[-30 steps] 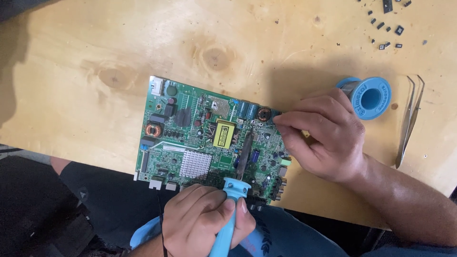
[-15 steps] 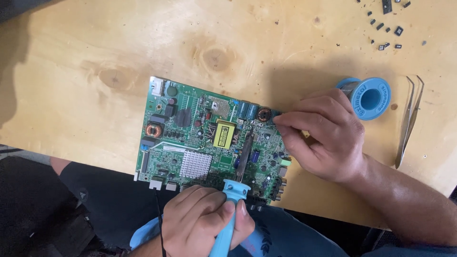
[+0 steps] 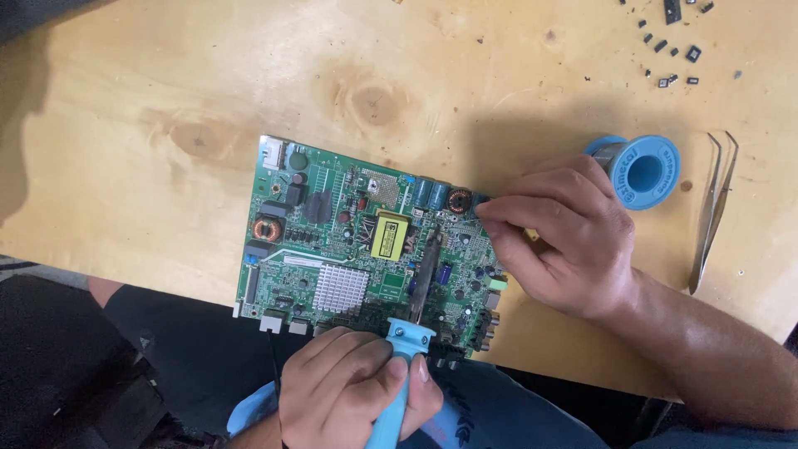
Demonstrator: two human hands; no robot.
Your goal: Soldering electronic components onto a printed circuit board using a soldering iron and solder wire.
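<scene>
Green circuit board (image 3: pixel 349 249) at centre: left hand (image 3: pixel 353 391) grasps a blue soldering iron (image 3: pixel 399 391); right hand (image 3: pixel 565 241) fingers pinch its right edge.

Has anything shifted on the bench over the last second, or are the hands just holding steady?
Almost nothing has changed. The left hand still grips the blue-handled soldering iron, its tip over the green circuit board. The right hand keeps its fingers at the board's right edge. The board, blue solder spool and tweezers lie where they did on the wooden table.
</scene>
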